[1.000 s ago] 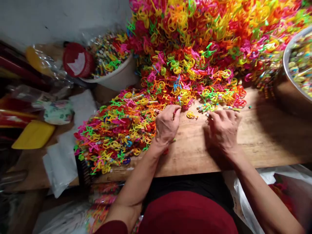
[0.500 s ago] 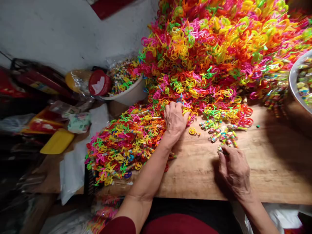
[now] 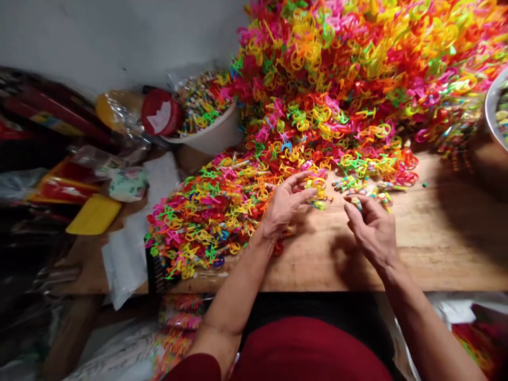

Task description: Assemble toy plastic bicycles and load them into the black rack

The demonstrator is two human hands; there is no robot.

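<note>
Near the middle of the wooden table (image 3: 444, 227), my left hand (image 3: 281, 209) is raised a little, with thumb and forefinger around a yellow plastic ring piece (image 3: 317, 203). Pink and yellow parts show beside its fingertips, and I cannot make out how many it holds. Facing it, my right hand (image 3: 375, 227) is curled, pinching a small clear tube of coloured beads (image 3: 356, 202) by thumb and forefinger. Just beyond the right fingers lie several similar tubes (image 3: 384, 186). A low heap of tubes with bright plastic tops (image 3: 210, 211) spreads left of my left hand.
A tall heap of bright plastic pieces (image 3: 337, 69) covers the back of the table. At the right edge stands a metal bowl (image 3: 491, 114). A white tub (image 3: 206, 138) of small items, a red lid (image 3: 161, 112) and a yellow scoop-like piece (image 3: 93, 214) sit at left.
My left hand has come away from the heap edge, lifting a yellow piece towards the right hand. The right hand has moved up and turned inwards with its tube. The view has tilted down slightly.
</note>
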